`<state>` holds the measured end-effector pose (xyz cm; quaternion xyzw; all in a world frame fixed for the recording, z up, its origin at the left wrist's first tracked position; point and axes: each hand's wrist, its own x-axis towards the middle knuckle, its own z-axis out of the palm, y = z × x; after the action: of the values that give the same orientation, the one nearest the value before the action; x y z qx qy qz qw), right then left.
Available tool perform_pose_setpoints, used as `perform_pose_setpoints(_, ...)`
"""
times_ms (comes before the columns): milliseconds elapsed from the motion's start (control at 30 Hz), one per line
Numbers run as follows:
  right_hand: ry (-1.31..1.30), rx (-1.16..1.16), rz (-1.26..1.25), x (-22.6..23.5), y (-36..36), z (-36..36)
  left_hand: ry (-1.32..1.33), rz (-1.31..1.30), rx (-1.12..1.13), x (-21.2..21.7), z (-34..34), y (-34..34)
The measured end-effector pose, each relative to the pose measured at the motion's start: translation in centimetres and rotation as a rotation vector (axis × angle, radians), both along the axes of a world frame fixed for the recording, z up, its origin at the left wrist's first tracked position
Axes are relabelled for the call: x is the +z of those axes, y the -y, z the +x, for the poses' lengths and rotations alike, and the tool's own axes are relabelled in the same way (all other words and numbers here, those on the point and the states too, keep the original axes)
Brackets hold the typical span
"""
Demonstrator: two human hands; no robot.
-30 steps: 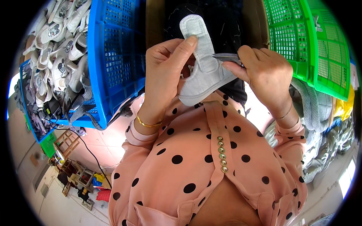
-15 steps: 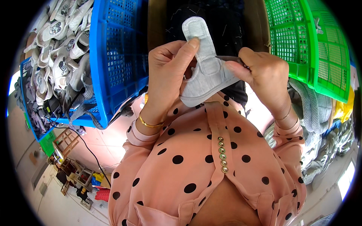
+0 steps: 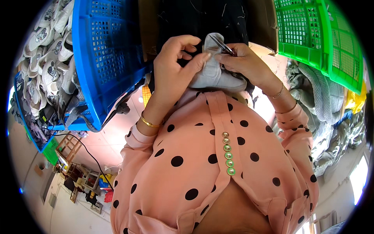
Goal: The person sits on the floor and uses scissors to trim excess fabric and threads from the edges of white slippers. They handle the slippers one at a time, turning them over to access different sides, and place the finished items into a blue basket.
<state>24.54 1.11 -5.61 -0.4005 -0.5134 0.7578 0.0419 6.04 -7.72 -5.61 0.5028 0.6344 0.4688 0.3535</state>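
Note:
A small light-grey shoe [image 3: 218, 80] is held sole toward me, with its tongue-like flap [image 3: 212, 43] standing up at the far end. My left hand [image 3: 177, 62] grips it from the left, thumb pressed on the flap and fingers curled; part of the grip is hidden. My right hand [image 3: 247, 64] is closed around small scissors [image 3: 221, 43] with slim metal blades and a dark reddish handle. The blades point up and left across the flap. My right thumb also reaches the flap's right side.
On the left stands a blue plastic crate [image 3: 107, 58], beside a pile of pale shoes [image 3: 50, 66]. Green crates [image 3: 300, 39] are at the far right, above grey fabric pieces [image 3: 319, 93]. Cardboard [image 3: 263, 27] flanks my dark trousers [image 3: 181, 23], which have loose threads on them.
The shoe has been lowered and turned, its flap now more foreshortened. My right hand has moved left and inward, bringing the scissors from the shoe's side to the flap.

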Motion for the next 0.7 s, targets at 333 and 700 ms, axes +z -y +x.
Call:
perform_pose_setpoints(333,-0.072,-0.095,-0.125,-4.2,0.7,0.3,-0.378,0.121,-0.314,-2.4,0.0,0.5)
perform_pose_setpoints(700,0.334,0.286,1.207,-2.7,0.9,2.3,0.341,-0.350,-0.166,-4.9,-0.8,0.4)
